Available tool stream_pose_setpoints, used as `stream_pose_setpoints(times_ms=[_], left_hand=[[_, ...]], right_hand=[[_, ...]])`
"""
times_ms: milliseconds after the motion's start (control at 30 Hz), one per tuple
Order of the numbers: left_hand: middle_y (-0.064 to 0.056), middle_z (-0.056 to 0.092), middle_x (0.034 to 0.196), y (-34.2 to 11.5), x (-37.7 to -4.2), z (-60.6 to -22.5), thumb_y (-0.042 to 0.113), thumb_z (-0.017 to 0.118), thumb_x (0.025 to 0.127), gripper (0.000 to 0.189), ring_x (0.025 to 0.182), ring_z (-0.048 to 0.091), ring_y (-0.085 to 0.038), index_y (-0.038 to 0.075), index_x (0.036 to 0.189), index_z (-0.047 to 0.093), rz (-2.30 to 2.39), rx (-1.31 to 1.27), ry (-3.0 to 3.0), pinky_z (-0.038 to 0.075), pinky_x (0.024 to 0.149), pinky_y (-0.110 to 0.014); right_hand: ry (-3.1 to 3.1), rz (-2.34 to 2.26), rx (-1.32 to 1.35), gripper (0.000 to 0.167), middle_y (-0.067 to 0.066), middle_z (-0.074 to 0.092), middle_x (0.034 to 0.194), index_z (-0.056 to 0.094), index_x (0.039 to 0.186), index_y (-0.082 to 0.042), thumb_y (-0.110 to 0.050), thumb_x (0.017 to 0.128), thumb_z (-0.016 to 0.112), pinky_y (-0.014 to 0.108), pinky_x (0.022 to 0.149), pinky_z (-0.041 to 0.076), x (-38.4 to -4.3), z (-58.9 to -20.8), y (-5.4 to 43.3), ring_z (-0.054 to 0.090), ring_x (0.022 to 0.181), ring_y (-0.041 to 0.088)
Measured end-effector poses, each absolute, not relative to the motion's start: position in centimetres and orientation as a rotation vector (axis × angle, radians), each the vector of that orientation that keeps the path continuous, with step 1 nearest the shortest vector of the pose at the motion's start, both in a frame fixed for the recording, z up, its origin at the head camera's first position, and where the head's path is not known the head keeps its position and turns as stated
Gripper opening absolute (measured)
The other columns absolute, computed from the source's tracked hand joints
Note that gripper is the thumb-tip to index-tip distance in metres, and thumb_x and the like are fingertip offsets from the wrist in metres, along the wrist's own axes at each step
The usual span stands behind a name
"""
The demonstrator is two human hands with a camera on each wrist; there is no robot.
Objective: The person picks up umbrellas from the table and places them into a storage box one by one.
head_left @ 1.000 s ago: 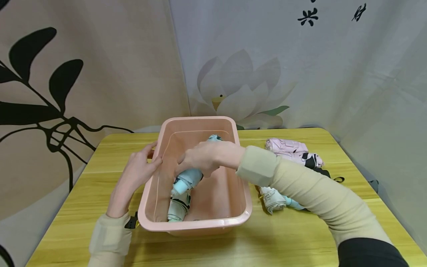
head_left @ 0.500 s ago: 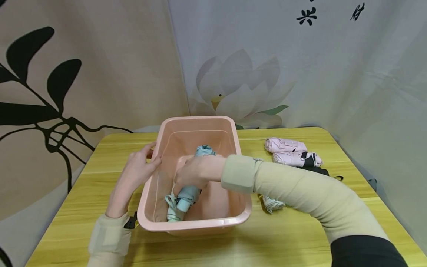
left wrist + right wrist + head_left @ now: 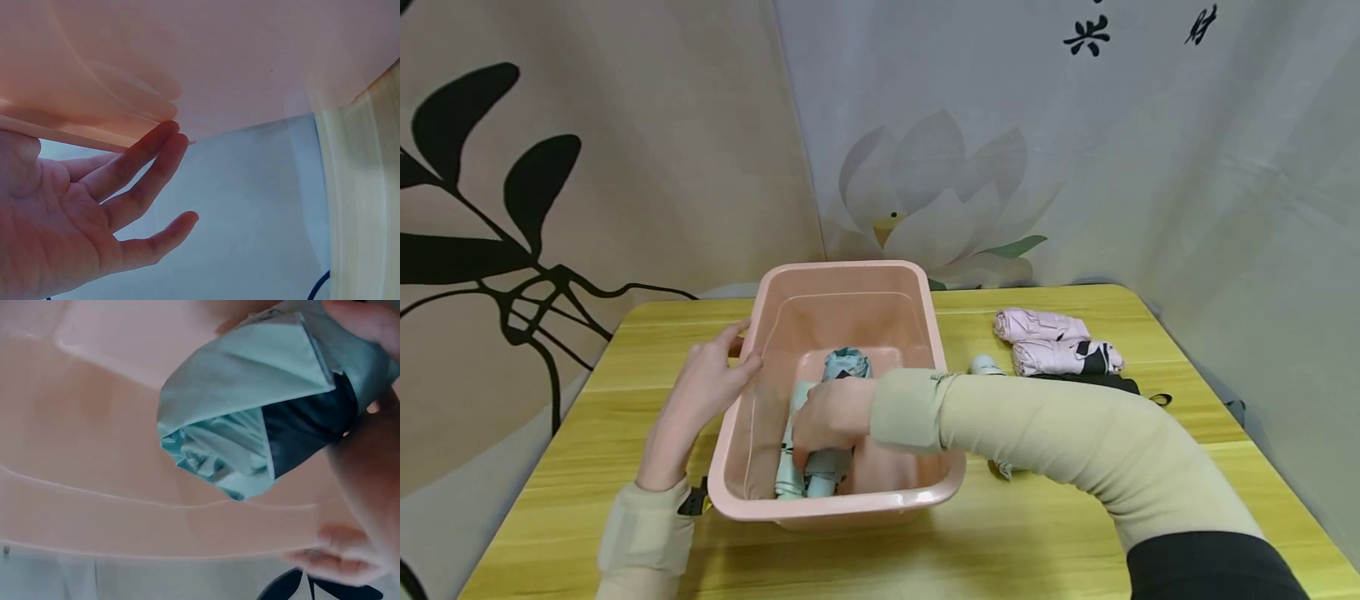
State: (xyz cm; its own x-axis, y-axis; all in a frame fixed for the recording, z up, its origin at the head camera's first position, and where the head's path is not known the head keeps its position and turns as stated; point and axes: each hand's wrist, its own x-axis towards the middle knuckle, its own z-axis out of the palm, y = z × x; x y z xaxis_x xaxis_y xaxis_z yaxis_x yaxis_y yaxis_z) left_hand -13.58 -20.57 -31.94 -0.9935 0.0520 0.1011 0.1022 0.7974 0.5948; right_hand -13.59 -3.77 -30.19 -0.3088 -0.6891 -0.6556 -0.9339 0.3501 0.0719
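Note:
Inside the pink plastic basin [image 3: 835, 506], my right hand [image 3: 831, 417] grips a rolled-up blue-green fabric bundle [image 3: 847, 363]. In the right wrist view this fabric bundle [image 3: 215, 390] shows its gathered end and a dark patch, with part of the hand at the upper right. A pale green roll [image 3: 789, 482] lies along the basin's left side, beside the held bundle and partly covered by my hand. My left hand [image 3: 713, 382] holds the basin's left rim, thumb over the edge. In the left wrist view several fingers [image 3: 147, 181] extend along the outer wall.
The basin stands on a wooden table [image 3: 1037, 550]. To its right lie two pink rolls [image 3: 1041, 325], a black roll [image 3: 1093, 382] with a loop, and a pale roll [image 3: 985, 365] partly behind my right sleeve. A printed curtain [image 3: 700, 167] hangs behind the table.
My right hand has moved down and toward the basin's near left with the blue-green bundle, which now lies alongside the pale green roll. The left hand stays on the rim.

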Motion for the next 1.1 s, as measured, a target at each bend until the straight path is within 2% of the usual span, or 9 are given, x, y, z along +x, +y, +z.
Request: stream_pose_setpoints(times_ms=[67,133,333,633,767,867,933,1100], left_hand=[[-0.028,0.064,0.113,-20.6,-13.6,-32.0,0.02,0.05,0.092,0.058,0.083,0.069,-0.031,-0.004,0.143,0.037,-0.966,-0.123,-2.903,0.056,0.065,-0.034],[-0.029,0.064,0.113,-20.6,-13.6,-32.0,0.02,0.05,0.092,0.058,0.082,0.069,-0.03,-0.004,0.142,0.037,-0.971,-0.126,-2.902,0.056,0.064,-0.033],[-0.029,0.064,0.113,-20.6,-13.6,-32.1,0.02,0.05,0.091,0.058,0.08,0.069,-0.029,-0.004,0.142,0.038,-0.98,-0.127,-2.896,0.055,0.061,-0.03],[-0.028,0.064,0.114,-20.7,-13.5,-32.0,0.02,0.05,0.091,0.058,0.08,0.069,-0.028,-0.003,0.143,0.037,-0.986,-0.117,-2.896,0.056,0.062,-0.03],[-0.028,0.064,0.115,-20.7,-13.5,-32.0,0.02,0.05,0.091,0.058,0.082,0.069,-0.029,-0.003,0.143,0.037,-0.987,-0.115,-2.898,0.057,0.062,-0.032],[-0.028,0.064,0.114,-20.7,-13.5,-32.0,0.02,0.05,0.091,0.058,0.08,0.069,-0.028,-0.003,0.143,0.037,-0.99,-0.122,-2.898,0.057,0.061,-0.03],[-0.028,0.064,0.114,-20.7,-13.5,-32.1,0.019,0.05,0.091,0.058,0.078,0.068,-0.027,-0.004,0.143,0.037,-0.988,-0.128,-2.897,0.055,0.06,-0.028],[-0.028,0.064,0.114,-20.7,-13.6,-32.1,0.02,0.05,0.091,0.058,0.077,0.066,-0.025,-0.004,0.143,0.037,-0.977,-0.125,-2.903,0.051,0.06,-0.024]], right_hand=[[2.068,0.662,-1.484,0.02,-0.013,0.061,0.104,0.064,0.11,-0.039,-0.032,0.093,0.056,0.024,0.084,0.042,-13.4,-30.7,-3.9,0.049,0.089,0.009],[1.98,0.783,-1.657,0.034,-0.017,0.06,0.112,0.059,0.118,-0.046,-0.023,0.093,0.058,0.023,0.088,0.041,-13.2,-31.1,-4.0,0.048,0.092,0.006],[1.904,0.863,-1.754,0.061,-0.019,0.057,0.127,0.053,0.126,-0.051,-0.007,0.086,0.064,0.024,0.095,0.041,-13.0,-32.0,-4.0,0.05,0.104,0.001],[1.946,0.888,-1.741,0.052,-0.018,0.06,0.116,0.057,0.117,-0.049,-0.009,0.086,0.064,0.023,0.09,0.043,-13.0,-32.7,-4.3,0.049,0.095,0.004],[1.976,0.863,-1.712,0.041,-0.016,0.058,0.1,0.06,0.105,-0.044,-0.008,0.086,0.062,0.023,0.077,0.045,-12.9,-32.9,-4.3,0.044,0.081,0.008],[2.022,0.825,-1.678,0.024,-0.014,0.054,0.088,0.061,0.095,-0.039,-0.016,0.089,0.059,0.023,0.063,0.042,-12.7,-33.1,-4.4,0.041,0.073,0.01],[2.029,0.854,-1.717,0.02,-0.013,0.053,0.085,0.06,0.093,-0.037,-0.017,0.09,0.057,0.022,0.058,0.038,-12.6,-33.2,-4.4,0.04,0.07,0.009],[2.052,0.993,-1.825,0.027,-0.013,0.061,0.09,0.059,0.102,-0.039,-0.014,0.09,0.057,0.023,0.054,0.037,-12.4,-32.9,-4.5,0.045,0.07,0.005]])
